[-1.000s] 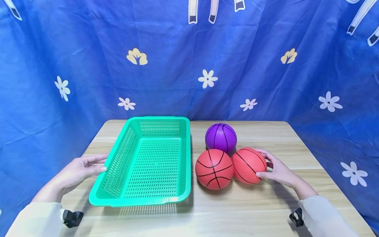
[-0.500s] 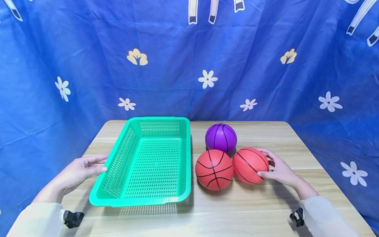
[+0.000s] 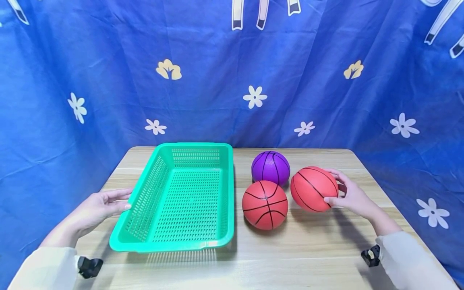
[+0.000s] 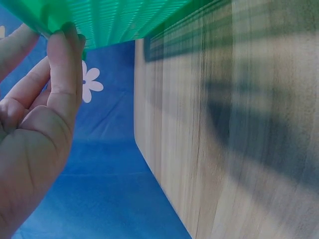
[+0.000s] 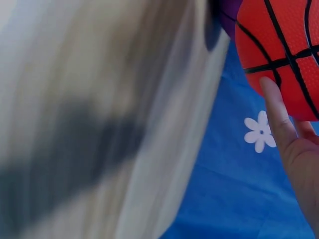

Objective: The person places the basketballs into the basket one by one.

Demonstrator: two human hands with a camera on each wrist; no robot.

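A green plastic basket (image 3: 226,237) with perforated walls stands on the left of the table, nothing in it. My left hand (image 3: 96,211) pinches its left rim between thumb and fingers, as the left wrist view also shows. On the right, my right hand (image 3: 349,197) grips an orange-red basketball (image 3: 313,188) from its right side, thumb in front and fingers behind. That ball appears raised off the table; in the right wrist view the held ball (image 5: 279,50) shows the thumb on its surface. Another orange-red basketball (image 3: 265,205) rests between it and the basket.
A purple basketball (image 3: 270,168) sits behind the resting orange-red one, close to it. The wooden table (image 3: 275,262) ends at a blue curtain (image 3: 203,104) with white flowers, which hangs behind and at both sides.
My right hand has lifted its basketball and carried it slightly right and up, apart from the others. The resting orange-red ball has rolled a little. My left hand and the basket have stayed put.
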